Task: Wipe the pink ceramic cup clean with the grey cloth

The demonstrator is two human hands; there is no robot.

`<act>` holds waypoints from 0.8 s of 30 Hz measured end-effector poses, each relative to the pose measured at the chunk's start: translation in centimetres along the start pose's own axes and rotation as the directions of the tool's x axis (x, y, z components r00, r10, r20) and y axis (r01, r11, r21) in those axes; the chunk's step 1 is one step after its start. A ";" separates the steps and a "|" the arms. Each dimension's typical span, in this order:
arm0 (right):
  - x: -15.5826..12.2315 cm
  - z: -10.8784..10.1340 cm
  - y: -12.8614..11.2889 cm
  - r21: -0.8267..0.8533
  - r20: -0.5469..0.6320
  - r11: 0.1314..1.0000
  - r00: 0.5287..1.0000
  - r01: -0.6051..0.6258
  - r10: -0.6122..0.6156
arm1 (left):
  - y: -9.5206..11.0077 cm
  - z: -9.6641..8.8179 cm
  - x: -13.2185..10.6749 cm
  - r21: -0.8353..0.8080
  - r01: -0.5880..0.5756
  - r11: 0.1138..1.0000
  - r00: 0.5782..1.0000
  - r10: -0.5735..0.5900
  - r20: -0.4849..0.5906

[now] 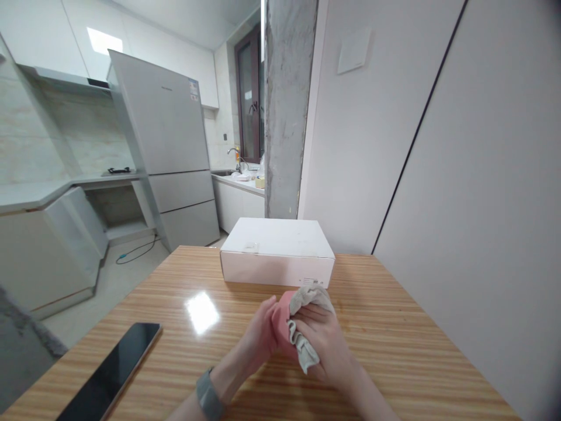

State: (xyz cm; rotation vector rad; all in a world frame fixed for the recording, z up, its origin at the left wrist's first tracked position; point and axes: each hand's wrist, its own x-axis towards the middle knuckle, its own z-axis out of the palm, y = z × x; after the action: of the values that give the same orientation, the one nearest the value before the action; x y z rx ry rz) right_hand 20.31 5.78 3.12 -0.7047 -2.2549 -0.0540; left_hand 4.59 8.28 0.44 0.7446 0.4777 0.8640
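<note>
Both of my hands meet over the wooden table, just in front of a closed white box. My left hand, with a grey band on its wrist, is curled around a pink object that is mostly hidden. My right hand presses a crumpled grey cloth against that pink object, fingers closed over the cloth. What the pink object is cannot be made out.
A dark phone lies face up near the table's left front edge. A white wall runs along the table's right side. Beyond are a concrete pillar, a fridge and kitchen counters.
</note>
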 end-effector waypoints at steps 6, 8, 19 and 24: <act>-0.5 2.1 -0.5 0.039 0.042 0.999 0.999 0.020 -0.021 | 1.1 0.5 -0.2 0.168 0.063 0.984 0.996 -0.051 -0.075; -0.5 2.0 -0.5 0.036 0.057 0.999 0.998 -0.001 -0.001 | 1.2 0.4 -0.3 0.240 0.051 0.969 0.995 -0.029 -0.093; 0.2 0.2 0.0 0.030 -0.018 0.989 0.989 -0.146 0.146 | -0.5 0.5 0.0 0.043 -0.141 0.989 0.989 0.139 0.043; 0.1 -0.2 0.3 0.039 -0.022 0.997 0.997 -0.072 0.073 | -0.2 0.0 0.5 0.047 0.019 0.999 0.999 -0.017 -0.038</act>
State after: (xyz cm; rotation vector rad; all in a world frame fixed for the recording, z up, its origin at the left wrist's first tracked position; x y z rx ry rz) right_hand 20.54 6.02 3.31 -0.7611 -2.2008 0.0161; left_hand 4.97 8.57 0.27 0.7672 0.5391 0.8532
